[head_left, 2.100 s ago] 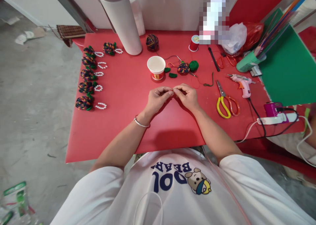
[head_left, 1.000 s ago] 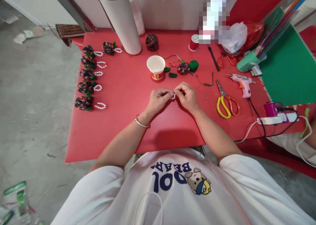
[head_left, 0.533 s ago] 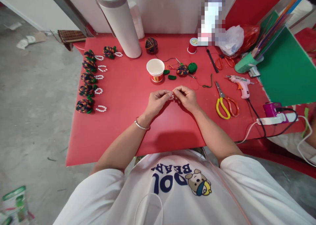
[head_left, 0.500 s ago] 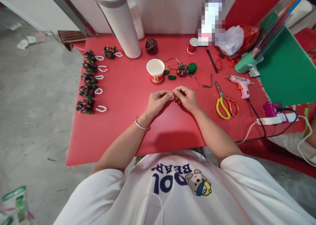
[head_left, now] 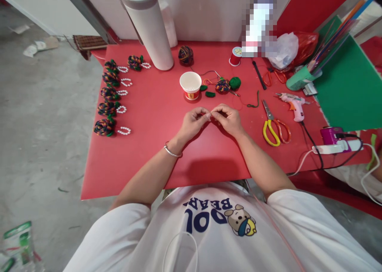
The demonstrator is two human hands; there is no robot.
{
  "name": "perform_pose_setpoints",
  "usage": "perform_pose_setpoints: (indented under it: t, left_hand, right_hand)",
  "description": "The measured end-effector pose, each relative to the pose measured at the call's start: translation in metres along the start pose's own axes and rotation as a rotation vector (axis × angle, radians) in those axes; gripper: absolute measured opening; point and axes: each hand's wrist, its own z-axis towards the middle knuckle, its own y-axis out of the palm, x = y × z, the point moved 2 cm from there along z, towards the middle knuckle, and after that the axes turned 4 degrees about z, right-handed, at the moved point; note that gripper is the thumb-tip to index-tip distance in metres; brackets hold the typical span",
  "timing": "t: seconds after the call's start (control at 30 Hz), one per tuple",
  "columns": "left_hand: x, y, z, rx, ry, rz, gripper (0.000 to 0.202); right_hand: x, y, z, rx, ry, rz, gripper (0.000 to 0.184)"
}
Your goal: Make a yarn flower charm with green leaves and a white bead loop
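My left hand (head_left: pixel 193 123) and my right hand (head_left: pixel 229 119) meet fingertip to fingertip over the middle of the red table (head_left: pixel 143 152). Both are pinched shut on a tiny item between them; earlier frames show small white beads there, now mostly hidden by the fingers. A silver bangle sits on my left wrist. Just beyond the hands stands a white paper cup (head_left: pixel 190 85). A multicoloured yarn flower (head_left: pixel 222 85) with green yarn pieces lies to the cup's right.
Several finished yarn flowers with bead loops (head_left: pixel 111 101) line the table's left side. A yarn ball (head_left: pixel 185 55), red thread spool (head_left: pixel 235 56), yellow-orange scissors (head_left: pixel 272 125), pink glue gun (head_left: pixel 294 103), power strip (head_left: pixel 337 146) and a white cylinder (head_left: pixel 149 29) surround the work area.
My fingertips have closed tighter together, so the white beads seen between them a second ago are now nearly hidden. The camera view shifted slightly; the hands stay in place.
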Motion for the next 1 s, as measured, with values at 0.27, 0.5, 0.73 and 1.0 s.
perform_pose_setpoints:
  t: [0.27,0.5,0.73,1.0]
  left_hand:
    - [0.0000,0.0027,-0.0010,-0.087,-0.107,-0.017,0.033]
    - [0.0048,0.0025,-0.0031,-0.068,-0.078,0.077,0.012]
    - [0.0029,0.0038,-0.0027,-0.075,-0.103,-0.012,0.014]
    - [0.0034,0.0033,-0.0027,-0.048,-0.063,-0.027,0.028]
  right_hand:
    - [0.0010,-0.0026,0.0013,0.018,0.024,0.015,0.041]
    - [-0.0024,-0.0048,0.0026,0.025,-0.039,-0.029,0.038]
    - [-0.0026,-0.0031,0.0017,-0.010,0.015,-0.005,0.039]
    - [-0.0004,-0.0045,0.0022,-0.021,0.035,0.012,0.042]
